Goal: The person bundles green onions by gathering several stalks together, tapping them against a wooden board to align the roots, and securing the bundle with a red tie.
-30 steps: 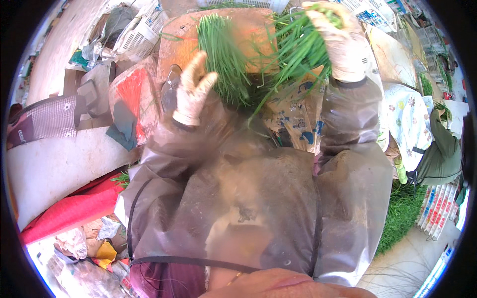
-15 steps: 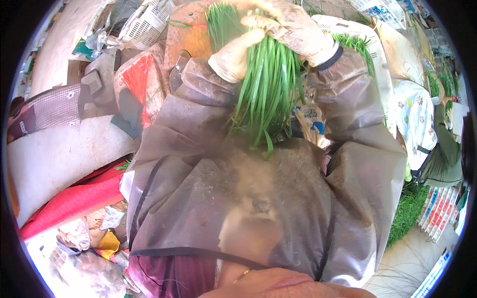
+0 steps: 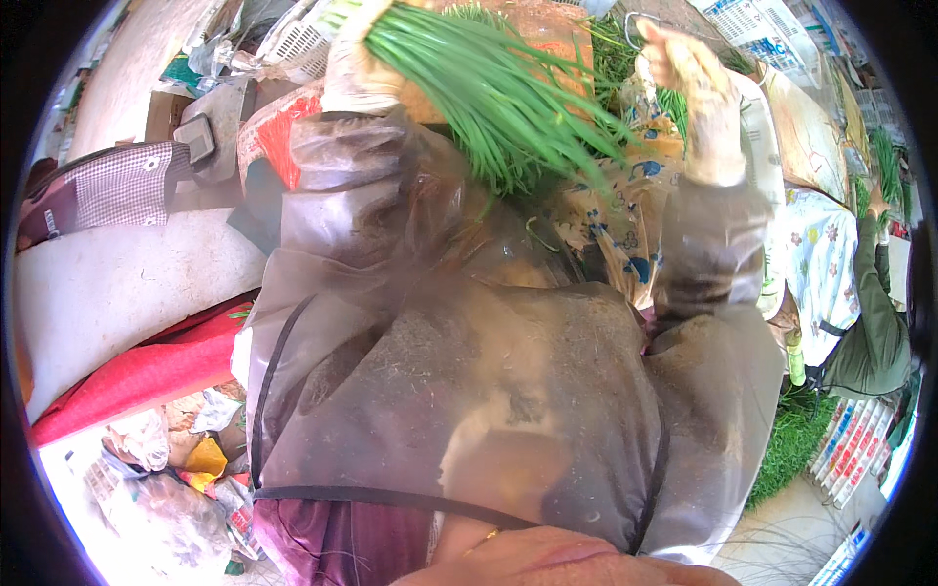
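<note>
A bunch of long green garlic chives is in my gloved left hand, closed round its stem end at the upper left. The leaves fan out to the lower right, across the front of my body. At the upper right, apart from the bunch, my gloved right hand is raised and somewhat blurred. Its fingers look loosely bent and apart, and I see nothing held in them. Beneath the bunch lies an orange-brown board, with more loose green leaves beside it.
White plastic baskets stand at the far right and far left. To my left are a red-marked stool-like block, a white board and red cloth. Another person's green sleeve shows at the right, beside more greens.
My right hand has let go of the chives and moved right. My left hand has carried the bunch up and left, and its leaves have swung from hanging down to slanting right.
</note>
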`<action>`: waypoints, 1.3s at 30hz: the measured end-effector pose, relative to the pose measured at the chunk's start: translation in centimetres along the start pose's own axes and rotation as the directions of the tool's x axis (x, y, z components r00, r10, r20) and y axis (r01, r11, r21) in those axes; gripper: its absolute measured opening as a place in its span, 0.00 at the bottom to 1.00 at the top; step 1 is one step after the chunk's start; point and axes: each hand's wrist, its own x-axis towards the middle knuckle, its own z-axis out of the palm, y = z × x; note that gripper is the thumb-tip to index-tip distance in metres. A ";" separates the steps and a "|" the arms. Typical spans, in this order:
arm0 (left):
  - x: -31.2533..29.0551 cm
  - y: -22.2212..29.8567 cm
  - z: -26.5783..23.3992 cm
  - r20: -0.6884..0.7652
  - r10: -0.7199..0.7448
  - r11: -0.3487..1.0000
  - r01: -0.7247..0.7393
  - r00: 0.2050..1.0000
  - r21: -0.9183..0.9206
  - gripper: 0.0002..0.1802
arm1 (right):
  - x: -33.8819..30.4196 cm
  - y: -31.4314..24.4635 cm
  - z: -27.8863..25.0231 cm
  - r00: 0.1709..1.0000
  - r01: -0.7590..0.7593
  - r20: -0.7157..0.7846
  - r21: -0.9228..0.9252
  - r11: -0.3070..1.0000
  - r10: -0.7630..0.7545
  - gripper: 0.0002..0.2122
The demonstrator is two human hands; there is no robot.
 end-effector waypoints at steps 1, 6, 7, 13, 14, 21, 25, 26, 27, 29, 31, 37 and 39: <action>0.4 0.3 -0.7 -0.014 0.083 0.996 -0.083 0.996 0.030 0.08 | -1.0 -0.1 0.4 0.989 0.107 0.095 0.025 0.994 -0.109 0.13; 0.2 0.6 -2.5 0.035 0.175 0.984 -0.176 0.984 0.018 0.08 | -4.1 -1.0 2.1 0.966 0.190 0.159 0.108 0.976 -0.206 0.08; -0.1 0.7 -2.4 0.018 0.173 0.985 -0.173 0.985 0.005 0.08 | -4.3 -1.2 2.3 0.957 0.247 0.140 0.059 0.967 -0.253 0.08; -1.7 -0.4 -1.1 -0.270 0.223 0.973 -0.233 0.937 -0.004 0.08 | -4.9 -1.7 6.4 0.733 0.675 0.363 -0.485 0.556 -0.575 0.11; -1.9 -0.6 -0.9 -0.246 0.205 0.975 -0.220 0.947 -0.033 0.10 | -4.8 -1.6 6.9 0.742 0.650 0.344 -0.578 0.493 -0.576 0.11; -4.7 -2.3 -0.9 -0.328 0.115 0.991 -0.130 0.938 -0.022 0.13 | -1.8 -2.3 5.5 0.610 0.695 0.365 -0.672 0.254 -0.703 0.04; -4.8 -3.5 -1.1 -0.355 0.071 0.996 -0.084 0.932 -0.022 0.12 | -2.5 -2.6 7.4 0.636 0.769 0.366 -0.224 0.599 -0.679 0.09; -4.7 -4.0 -1.0 -0.392 0.068 0.997 -0.078 0.917 -0.007 0.12 | -3.4 -2.4 8.3 0.613 0.789 0.408 -0.355 0.501 -0.677 0.11; -4.5 -4.4 -0.9 -0.382 -0.002 0.994 -0.040 0.924 -0.101 0.12 | -3.8 -2.1 9.3 0.613 0.781 0.451 -0.466 0.415 -0.648 0.12; -4.4 -5.3 -0.6 -0.361 -0.013 0.995 -0.024 0.933 -0.098 0.12 | -4.2 -1.5 10.6 0.630 0.771 0.543 -0.518 0.370 -0.555 0.10; -4.6 -6.0 -0.3 -0.369 0.006 0.998 -0.031 0.929 -0.061 0.12 | -3.9 -0.9 10.9 0.689 0.705 0.516 -0.640 0.304 -0.509 0.07; -6.1 -6.3 0.1 -0.455 -0.049 0.998 0.061 0.889 0.012 0.13 | -2.5 -0.3 11.6 0.689 0.705 0.540 -0.344 0.620 -0.483 0.08; -6.2 -6.8 -0.1 -0.399 -0.109 0.993 0.120 0.911 0.003 0.14 | -2.7 0.0 12.5 0.644 0.736 0.679 -0.424 0.528 -0.351 0.12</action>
